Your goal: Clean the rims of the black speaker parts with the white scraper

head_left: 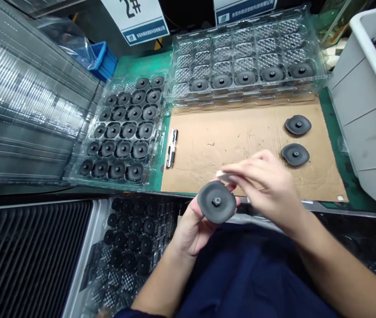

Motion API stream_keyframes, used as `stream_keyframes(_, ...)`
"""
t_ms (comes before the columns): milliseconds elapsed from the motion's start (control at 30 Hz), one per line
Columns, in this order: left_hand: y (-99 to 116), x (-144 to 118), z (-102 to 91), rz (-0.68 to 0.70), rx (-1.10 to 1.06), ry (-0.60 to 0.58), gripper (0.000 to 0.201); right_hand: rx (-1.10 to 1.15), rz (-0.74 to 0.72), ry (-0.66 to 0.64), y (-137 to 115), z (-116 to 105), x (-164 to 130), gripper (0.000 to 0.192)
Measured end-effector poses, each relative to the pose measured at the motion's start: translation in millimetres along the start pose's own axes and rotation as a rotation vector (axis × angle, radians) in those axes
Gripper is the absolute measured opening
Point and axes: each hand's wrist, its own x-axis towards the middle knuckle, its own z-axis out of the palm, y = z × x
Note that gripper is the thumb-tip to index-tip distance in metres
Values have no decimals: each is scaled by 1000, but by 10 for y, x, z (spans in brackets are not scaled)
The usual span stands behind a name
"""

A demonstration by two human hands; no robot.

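Your left hand [191, 225] holds a dark round disc [216, 202] up above the counter's [141, 66] near edge, over your lap. Your right hand [263, 185] pinches a small pale piece [224, 175] just above it. 2 more discs [295, 154] lie on the cardboard sheet [227, 141].

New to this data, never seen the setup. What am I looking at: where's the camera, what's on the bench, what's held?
There is one view, from a camera on a person's head, looking down at their bare hands. The left hand holds a dark round disc with a small nut at its centre. The right hand pinches a small white piece just above it. On the cardboard sheet lie two loose discs. A clear tray at left is full of discs; another tray behind holds one row.
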Motion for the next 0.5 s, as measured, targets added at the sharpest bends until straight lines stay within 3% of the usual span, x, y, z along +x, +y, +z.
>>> stream_keyframes(67,46,-30,-44,30,-38,-82,73,-46,128,-3,255,69,-158,20)
stream_keyframes(167,63,-59,-95,81,-90,-149,64,-11,266,-87,601,241,-446,19)
stream_keyframes(233,47,-63,-100,89,-109,-158,60,4,322,-133,692,302,-555,19)
stream_keyframes(300,28,-61,-84,95,-114,-156,58,13,349,-128,610,255,-541,19)
stream_keyframes(400,6,-58,-45,118,-88,-112,59,71,306,16,211,39,-356,20)
stream_keyframes(500,-18,-49,-29,112,-11,-1,69,144,28,184,-215,-121,-165,33)
